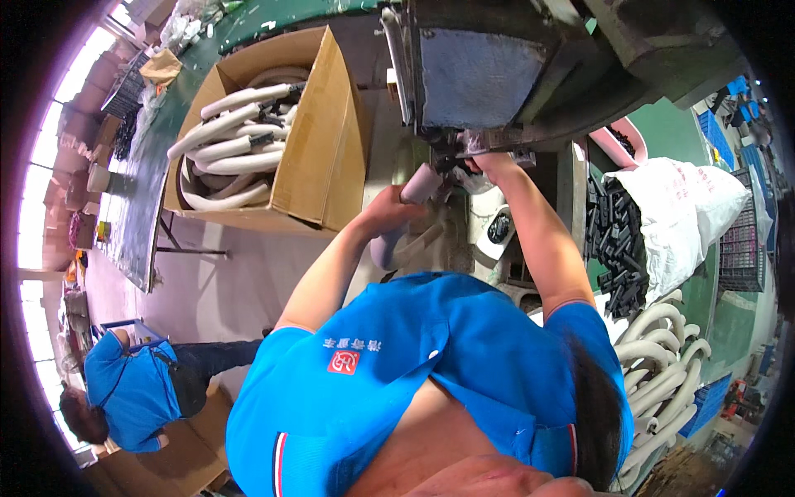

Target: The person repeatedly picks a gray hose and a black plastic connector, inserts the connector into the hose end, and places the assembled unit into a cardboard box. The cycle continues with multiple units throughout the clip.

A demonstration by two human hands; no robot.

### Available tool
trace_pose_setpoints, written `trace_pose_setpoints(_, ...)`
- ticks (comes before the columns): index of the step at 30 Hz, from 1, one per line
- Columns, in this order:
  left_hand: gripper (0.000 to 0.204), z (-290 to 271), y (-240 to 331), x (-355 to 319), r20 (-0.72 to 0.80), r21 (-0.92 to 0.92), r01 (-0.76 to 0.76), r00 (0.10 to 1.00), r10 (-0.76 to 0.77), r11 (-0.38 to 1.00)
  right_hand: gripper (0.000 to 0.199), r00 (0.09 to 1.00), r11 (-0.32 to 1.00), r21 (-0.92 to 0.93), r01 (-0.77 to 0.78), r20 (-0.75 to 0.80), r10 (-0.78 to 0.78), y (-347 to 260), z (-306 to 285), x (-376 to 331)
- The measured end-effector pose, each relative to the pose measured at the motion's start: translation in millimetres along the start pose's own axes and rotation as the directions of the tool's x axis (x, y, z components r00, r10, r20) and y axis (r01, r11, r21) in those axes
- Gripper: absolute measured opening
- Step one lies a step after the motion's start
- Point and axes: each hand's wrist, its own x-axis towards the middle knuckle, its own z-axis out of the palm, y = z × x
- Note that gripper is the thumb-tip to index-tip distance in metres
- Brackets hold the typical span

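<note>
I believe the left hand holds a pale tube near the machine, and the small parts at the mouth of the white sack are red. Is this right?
Not quite: the small parts at the mouth of the white sack are black, not red, as the head view shows. The left hand does hold a pale tube near the machine.

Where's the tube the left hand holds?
Head view, just above centre: the pale tube in the left hand sits below the blue panel, between the cardboard box at left and the right hand.
</note>
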Motion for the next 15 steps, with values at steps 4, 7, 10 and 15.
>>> trace_pose_setpoints(4,0.034,-8,-2,4,-0.050,0.241,-0.053,0.996,0.067,0.969,0.021,0.991,0.808,0.576,-0.123,0.028,0.131,69,-21,38)
trace_pose_setpoints(7,0.045,-9,8,4,-0.060,0.358,-0.061,0.994,0.088,0.932,0.028,0.912,0.931,-0.030,0.365,-0.190,-0.363,120,-2,82)
trace_pose_setpoints(10,0.049,-8,26,-1,-0.023,0.402,-0.052,0.997,0.067,0.914,0.038,0.987,0.773,-0.632,0.061,-0.077,-0.141,154,26,97)
trace_pose_setpoints(15,0.049,-16,33,-5,-0.006,0.417,-0.019,1.000,0.024,0.908,0.039,0.996,0.699,-0.710,0.085,0.086,-0.034,156,35,94)
